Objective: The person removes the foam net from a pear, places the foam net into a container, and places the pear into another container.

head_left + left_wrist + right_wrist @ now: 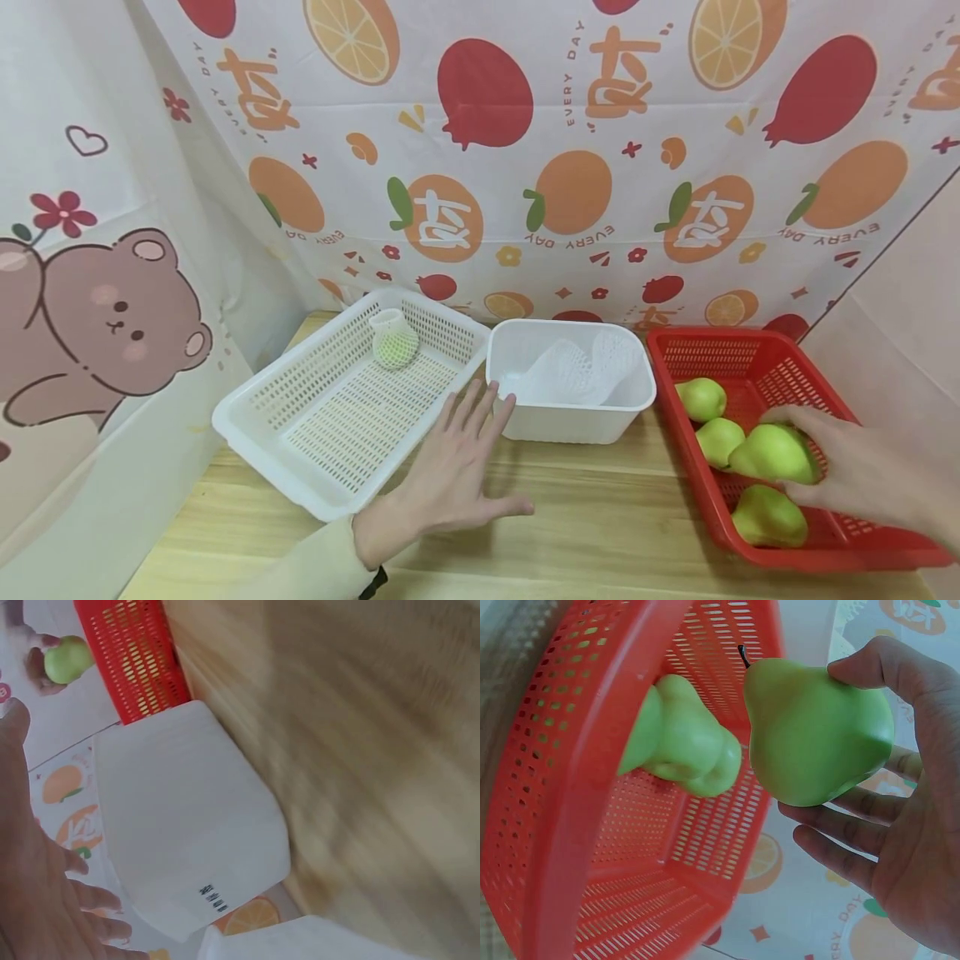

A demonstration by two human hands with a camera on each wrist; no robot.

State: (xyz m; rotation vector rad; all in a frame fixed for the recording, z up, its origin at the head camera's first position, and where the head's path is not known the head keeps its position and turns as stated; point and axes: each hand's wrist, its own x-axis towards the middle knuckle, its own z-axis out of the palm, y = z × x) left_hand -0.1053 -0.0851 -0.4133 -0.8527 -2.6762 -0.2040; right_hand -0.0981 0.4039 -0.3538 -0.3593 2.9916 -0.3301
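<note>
My right hand [862, 462] grips a green pear [778, 454] by its round end, thumb on one side and fingers on the other. In the right wrist view this pear [817, 735] has a dark stem and is lifted above the red basket [577, 795]. Several other green pears [768, 517] lie in that basket. My left hand [453, 471] is spread over the table, holding nothing, its fingertips near the front of a white plastic bin [570, 423]. White foam net sleeves [566, 368] lie inside the bin.
At the left, a white slotted basket [262, 454] contains a pear in a white foam net [395, 346]. The bin stands between the two baskets on the wooden table [592, 517]. Behind them hangs a fruit-print curtain [510, 192], and a bear-print cloth [112, 317] covers the left side.
</note>
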